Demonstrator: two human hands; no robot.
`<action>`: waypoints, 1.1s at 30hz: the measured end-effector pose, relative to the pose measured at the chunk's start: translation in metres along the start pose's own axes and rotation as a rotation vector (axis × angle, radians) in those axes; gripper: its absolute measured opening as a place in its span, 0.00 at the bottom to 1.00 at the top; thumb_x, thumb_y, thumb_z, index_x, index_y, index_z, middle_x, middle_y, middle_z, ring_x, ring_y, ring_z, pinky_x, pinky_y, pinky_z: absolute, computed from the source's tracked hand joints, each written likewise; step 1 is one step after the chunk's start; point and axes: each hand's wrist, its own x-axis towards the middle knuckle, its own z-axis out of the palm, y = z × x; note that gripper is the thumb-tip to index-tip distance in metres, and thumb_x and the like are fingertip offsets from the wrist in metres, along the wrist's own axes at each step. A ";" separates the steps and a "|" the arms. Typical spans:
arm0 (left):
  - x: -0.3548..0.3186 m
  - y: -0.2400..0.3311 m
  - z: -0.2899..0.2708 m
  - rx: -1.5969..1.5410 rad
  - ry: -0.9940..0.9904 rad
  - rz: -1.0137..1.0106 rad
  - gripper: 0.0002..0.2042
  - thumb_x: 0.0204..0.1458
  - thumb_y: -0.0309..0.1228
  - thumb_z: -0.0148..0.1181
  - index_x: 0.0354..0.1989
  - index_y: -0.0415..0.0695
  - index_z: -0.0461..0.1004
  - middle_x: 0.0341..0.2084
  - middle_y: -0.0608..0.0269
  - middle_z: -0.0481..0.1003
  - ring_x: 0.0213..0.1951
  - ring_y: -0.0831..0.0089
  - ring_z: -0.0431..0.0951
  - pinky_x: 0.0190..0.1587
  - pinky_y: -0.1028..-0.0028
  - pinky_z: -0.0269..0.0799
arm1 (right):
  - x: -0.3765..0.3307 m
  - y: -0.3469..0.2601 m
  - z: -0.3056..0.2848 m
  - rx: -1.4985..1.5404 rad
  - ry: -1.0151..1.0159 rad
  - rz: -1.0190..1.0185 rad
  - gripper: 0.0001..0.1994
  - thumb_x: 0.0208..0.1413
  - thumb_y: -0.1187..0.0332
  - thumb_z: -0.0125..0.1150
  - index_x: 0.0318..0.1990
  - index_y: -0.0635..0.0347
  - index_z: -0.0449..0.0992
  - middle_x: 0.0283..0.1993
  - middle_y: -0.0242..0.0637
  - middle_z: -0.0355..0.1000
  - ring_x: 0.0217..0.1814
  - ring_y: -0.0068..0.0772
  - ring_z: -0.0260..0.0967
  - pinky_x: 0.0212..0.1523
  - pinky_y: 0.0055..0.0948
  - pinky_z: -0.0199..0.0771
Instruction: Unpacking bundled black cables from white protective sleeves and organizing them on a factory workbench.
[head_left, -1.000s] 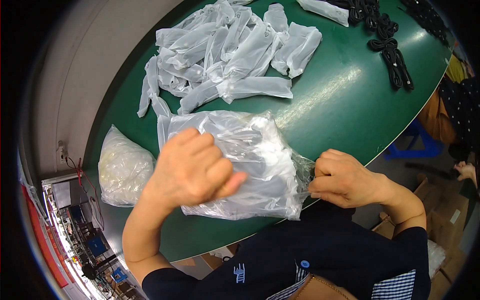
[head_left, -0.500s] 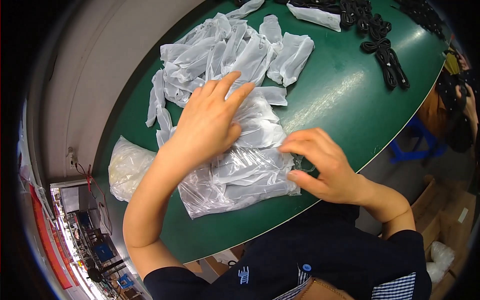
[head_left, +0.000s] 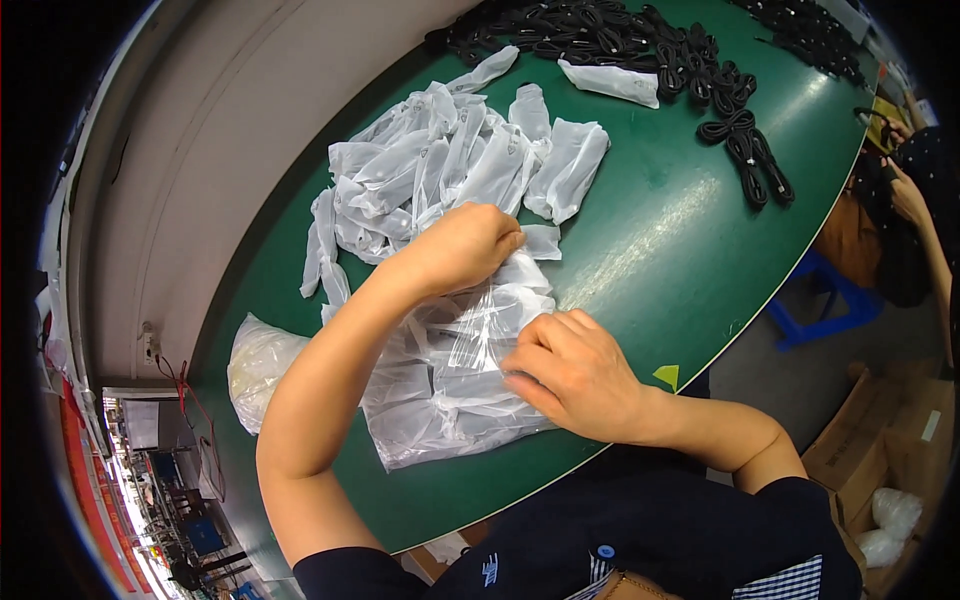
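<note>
A large clear plastic bag (head_left: 405,440) lies on the green table, filled with several white sleeved packets. My left hand (head_left: 465,245) is closed at the bag's far end, its fingers gathered on the film. Against the bag's right side, my right hand (head_left: 580,380) has its fingers curled in and pinches the film there. Creases run through the shiny plastic between both hands. Just beyond my left hand, a heap of white sleeved packets (head_left: 400,165) touches the far end of the bag.
Bundled black cables (head_left: 600,35) cover the table's far side, with one white packet (head_left: 610,82) beside them. A lumpy clear bag (head_left: 262,365) sits left. At right are a blue stool (head_left: 825,295), another person's hand (head_left: 905,190) and a cardboard box (head_left: 860,440).
My left hand, spread over the bag before, has closed on its film. My right hand has come leftward and its fingers have closed in. The whole view has shifted slightly.
</note>
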 end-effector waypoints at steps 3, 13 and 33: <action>0.000 -0.006 -0.002 -0.048 0.102 -0.076 0.13 0.54 0.32 0.50 0.28 0.33 0.75 0.26 0.40 0.74 0.32 0.44 0.75 0.38 0.56 0.69 | 0.005 0.000 0.001 0.011 0.052 -0.078 0.08 0.43 0.73 0.65 0.31 0.59 0.73 0.32 0.34 0.67 0.35 0.36 0.65 0.38 0.33 0.62; -0.005 -0.098 0.030 -0.257 0.542 -0.090 0.11 0.51 0.30 0.49 0.27 0.41 0.79 0.30 0.53 0.78 0.34 0.58 0.77 0.43 0.65 0.72 | 0.020 -0.032 0.001 0.001 -0.120 0.189 0.28 0.38 0.81 0.63 0.53 0.65 0.66 0.44 0.44 0.67 0.40 0.40 0.63 0.45 0.34 0.66; -0.056 -0.108 0.014 0.190 0.913 -0.382 0.08 0.45 0.25 0.51 0.33 0.38 0.72 0.25 0.46 0.77 0.30 0.50 0.79 0.33 0.54 0.73 | 0.053 -0.019 -0.003 -0.117 -0.339 0.356 0.19 0.41 0.77 0.67 0.43 0.65 0.68 0.20 0.31 0.56 0.21 0.23 0.53 0.24 0.23 0.55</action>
